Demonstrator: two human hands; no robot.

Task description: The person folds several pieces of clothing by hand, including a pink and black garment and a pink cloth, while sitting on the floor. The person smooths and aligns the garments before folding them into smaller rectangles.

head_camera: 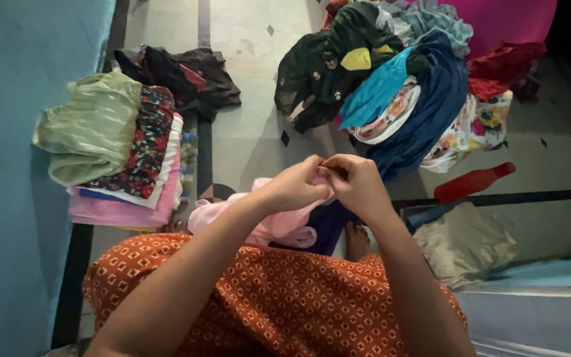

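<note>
Head view: the person is sitting with an orange patterned garment [285, 311] over the lap, and both hands are meeting just above centre over a pale pink cloth [272, 221]. The left hand [297, 187] is curling its fingers [312, 173] shut on a pinch of the pink fabric, and the right hand [359, 185] is closing its fingers [337, 165] on the same edge, the two hands touching. The cloth is draping from the hands down onto the lap, with a dark purple piece [330, 228] lying under it toward five o'clock.

To handle this well, I judge that the pinches should be staying on the hem itself, the hands drawing apart evenly so the edge is pulling straight, not bunching.

At nine o'clock a folded stack [127, 158] is resting by a blue mattress [8, 165], a green striped piece [90, 125] on top. At one o'clock a loose heap of clothes [391, 86] is lying on the tiled floor [252, 132], a navy garment [431, 106] across it. At three o'clock a red bottle [474, 182] is lying on its side, apart from the hands.
</note>
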